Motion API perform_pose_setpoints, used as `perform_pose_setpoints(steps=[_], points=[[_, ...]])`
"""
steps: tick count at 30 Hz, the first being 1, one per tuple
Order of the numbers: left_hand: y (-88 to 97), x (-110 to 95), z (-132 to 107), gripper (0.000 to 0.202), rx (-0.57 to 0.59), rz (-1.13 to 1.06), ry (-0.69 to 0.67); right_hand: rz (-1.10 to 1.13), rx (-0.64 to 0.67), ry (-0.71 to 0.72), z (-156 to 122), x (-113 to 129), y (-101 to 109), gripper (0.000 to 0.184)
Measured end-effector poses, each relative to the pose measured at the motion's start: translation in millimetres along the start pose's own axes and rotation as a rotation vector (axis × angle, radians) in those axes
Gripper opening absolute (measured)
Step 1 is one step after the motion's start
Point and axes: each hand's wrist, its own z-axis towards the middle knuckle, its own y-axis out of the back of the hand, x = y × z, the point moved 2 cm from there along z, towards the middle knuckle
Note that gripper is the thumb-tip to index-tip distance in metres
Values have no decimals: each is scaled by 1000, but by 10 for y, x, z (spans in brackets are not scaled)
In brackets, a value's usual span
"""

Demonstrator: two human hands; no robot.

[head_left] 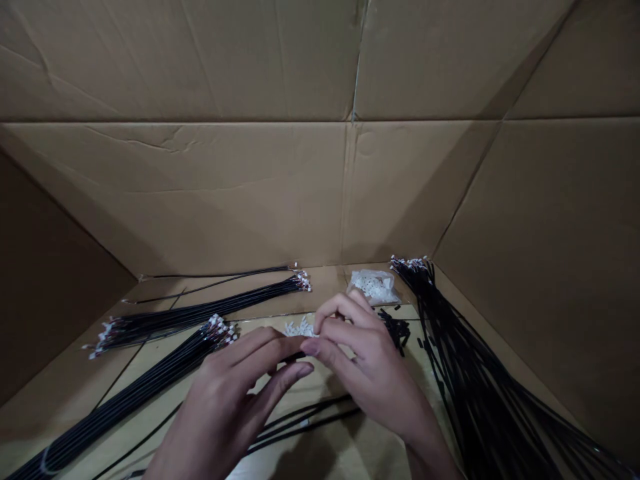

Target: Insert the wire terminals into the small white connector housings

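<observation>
The person's 2 hands met over the middle of the table [195, 427]. The left hand [245, 383] had its thumb and forefinger close around a dark piece [291, 359], of which only a sliver showed between them. The right hand [357, 357] had its thumb and forefinger drawn in against the left fingertips; I cannot tell whether they were clamped on anything, as the fingers hid it. Just beyond the hands lay a pile of white connectors [297, 327], with a plastic bag [375, 287] of white pieces behind it and black bits [399, 331] to the right. Loose cables [310, 427] lay below the hands. On the left were 2 bundles of black cables [140, 393]; a larger bundle [475, 380] spread along the right, inside cardboard walls [240, 193].
</observation>
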Motion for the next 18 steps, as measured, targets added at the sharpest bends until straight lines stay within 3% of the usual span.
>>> perform_pose_setpoints(steps=[6,9,11,13,16,18], points=[[7,60,70,23,49,-48,58,-54,-110,19,9,39,2,38],[83,86,73,24,48,-44,98,-49,-55,-62,47,-74,39,42],[137,102,65,19,5,-33,120,-92,22,-169,74,-292,-2,43],[184,115,47,15,-56,-15,146,-160,61,-278,77,-605,-118,31],[227,111,2,17,-142,10,190,-234,253,-440,-4,-1101,-428,14],[236,93,-34,19,-186,28,234,-274,342,-522,-94,-1332,-619,17]])
